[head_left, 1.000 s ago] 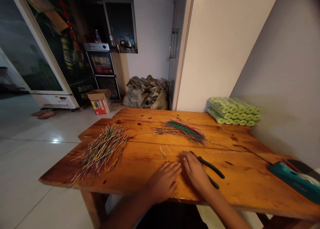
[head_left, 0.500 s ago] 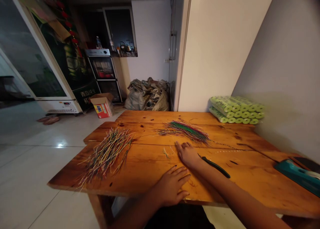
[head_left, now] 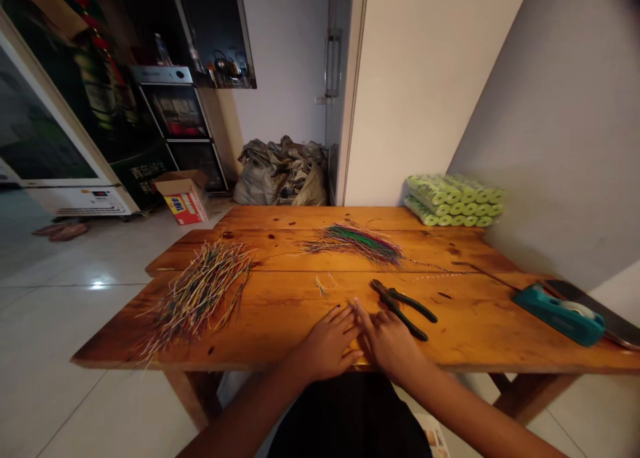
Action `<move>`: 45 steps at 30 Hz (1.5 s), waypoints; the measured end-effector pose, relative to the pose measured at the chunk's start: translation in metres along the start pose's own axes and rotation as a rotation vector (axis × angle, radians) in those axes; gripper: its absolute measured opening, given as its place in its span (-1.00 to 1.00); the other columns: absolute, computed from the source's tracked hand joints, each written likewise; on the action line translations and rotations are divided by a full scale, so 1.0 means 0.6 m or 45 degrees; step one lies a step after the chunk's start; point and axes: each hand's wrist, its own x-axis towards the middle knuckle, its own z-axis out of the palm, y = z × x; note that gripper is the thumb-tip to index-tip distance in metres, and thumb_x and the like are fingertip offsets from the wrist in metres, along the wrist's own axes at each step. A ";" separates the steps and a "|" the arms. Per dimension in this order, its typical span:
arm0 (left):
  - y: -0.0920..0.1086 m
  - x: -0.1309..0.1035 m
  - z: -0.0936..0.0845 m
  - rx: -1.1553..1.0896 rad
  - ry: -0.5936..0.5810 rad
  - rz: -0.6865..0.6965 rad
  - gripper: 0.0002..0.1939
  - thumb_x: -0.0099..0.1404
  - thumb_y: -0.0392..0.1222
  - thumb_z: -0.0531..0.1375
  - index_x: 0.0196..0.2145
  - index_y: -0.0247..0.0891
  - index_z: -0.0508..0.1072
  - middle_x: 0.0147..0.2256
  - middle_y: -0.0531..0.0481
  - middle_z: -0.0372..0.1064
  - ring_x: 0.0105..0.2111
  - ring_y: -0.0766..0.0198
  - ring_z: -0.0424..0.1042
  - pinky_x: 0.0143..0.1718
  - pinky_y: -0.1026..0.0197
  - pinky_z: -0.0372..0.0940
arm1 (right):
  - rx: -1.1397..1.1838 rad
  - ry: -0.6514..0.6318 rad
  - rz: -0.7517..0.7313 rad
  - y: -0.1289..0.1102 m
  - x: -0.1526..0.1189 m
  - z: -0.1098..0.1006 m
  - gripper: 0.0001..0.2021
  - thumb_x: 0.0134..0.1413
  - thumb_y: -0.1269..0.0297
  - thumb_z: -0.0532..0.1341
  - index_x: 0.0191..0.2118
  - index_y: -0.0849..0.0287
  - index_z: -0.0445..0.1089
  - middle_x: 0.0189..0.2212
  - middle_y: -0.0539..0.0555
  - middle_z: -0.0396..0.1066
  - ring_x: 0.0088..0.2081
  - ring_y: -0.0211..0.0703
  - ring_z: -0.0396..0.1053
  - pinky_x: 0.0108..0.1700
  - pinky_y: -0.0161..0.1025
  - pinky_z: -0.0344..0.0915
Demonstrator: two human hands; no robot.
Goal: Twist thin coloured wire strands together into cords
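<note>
On the wooden table (head_left: 280, 318), near its front edge, my left hand (head_left: 333, 345) lies flat with its fingers spread. Close beside it, on the right, is my right hand (head_left: 390, 341), its index finger stretched forward and the others bent; nothing shows in its grasp. Dark-handled pliers (head_left: 403, 306) lie open just beyond and to the right of it. A few short wire pieces (head_left: 321, 286) lie ahead of my left hand. Farther back is a bundle of green, red and purple wires (head_left: 360, 241); a loose heap of multicoloured wires (head_left: 203, 295) covers the left part.
A teal tape dispenser (head_left: 560, 313) stands at the right, beside a dark flat object (head_left: 595, 311). Green-wrapped rolls (head_left: 453, 200) are stacked at the back right. Beyond the table are stuffed sacks (head_left: 283, 175) and an open carton (head_left: 184, 198) on the floor.
My right hand has drawn back toward the front edge, beside my left hand, and the pliers now show fully. The camera view has shifted.
</note>
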 end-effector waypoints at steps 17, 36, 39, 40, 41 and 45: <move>-0.007 0.008 -0.004 -0.031 -0.001 0.002 -0.38 0.27 0.04 -0.01 0.23 -0.19 -0.05 0.26 -0.10 -0.11 0.25 0.14 -0.16 0.22 -0.02 -0.16 | 1.176 0.143 0.273 0.045 -0.094 0.058 -0.51 0.21 0.25 -0.06 0.25 0.12 -0.09 0.16 0.18 0.16 0.17 -0.12 0.12 0.14 -0.01 0.11; -0.013 0.028 0.009 0.029 -0.025 -0.083 -0.50 0.35 0.01 -0.15 0.18 -0.19 0.07 0.21 -0.05 0.04 0.22 0.19 -0.08 0.21 0.02 -0.16 | 0.634 0.214 -0.053 0.014 -0.099 0.035 -0.59 0.22 0.36 -0.02 0.17 0.10 0.13 0.10 0.08 0.27 0.15 -0.07 0.14 0.14 0.01 0.17; -0.013 0.029 0.008 0.039 -0.025 -0.077 -0.50 0.35 0.00 -0.14 0.18 -0.20 0.07 0.21 -0.07 0.03 0.23 0.19 -0.09 0.21 0.02 -0.15 | 0.626 0.214 -0.021 0.025 -0.114 0.046 -0.59 0.23 0.34 -0.02 0.18 0.11 0.12 0.10 0.08 0.27 0.15 -0.10 0.14 0.15 -0.03 0.17; -0.013 0.029 0.008 0.038 -0.024 -0.078 -0.50 0.35 0.00 -0.13 0.18 -0.21 0.07 0.21 -0.07 0.04 0.23 0.19 -0.09 0.21 0.03 -0.15 | 0.614 0.220 -0.015 0.032 -0.121 0.050 -0.60 0.23 0.32 -0.02 0.18 0.12 0.12 0.10 0.08 0.27 0.15 -0.10 0.15 0.15 -0.03 0.17; -0.013 0.030 0.008 0.037 -0.022 -0.080 -0.50 0.34 0.00 -0.13 0.18 -0.21 0.07 0.21 -0.07 0.04 0.23 0.19 -0.09 0.21 0.03 -0.15 | 0.595 0.231 -0.008 0.039 -0.127 0.056 -0.60 0.23 0.30 -0.02 0.18 0.13 0.13 0.11 0.09 0.26 0.15 -0.10 0.15 0.15 -0.03 0.17; -0.011 0.028 0.011 0.017 -0.019 -0.089 -0.51 0.34 -0.02 -0.11 0.18 -0.21 0.08 0.21 -0.08 0.03 0.22 0.18 -0.06 0.21 0.01 -0.12 | 0.499 0.312 0.087 0.061 -0.145 0.074 -0.56 0.21 0.23 0.01 0.18 0.20 0.11 0.12 0.16 0.24 0.15 -0.05 0.14 0.14 -0.01 0.17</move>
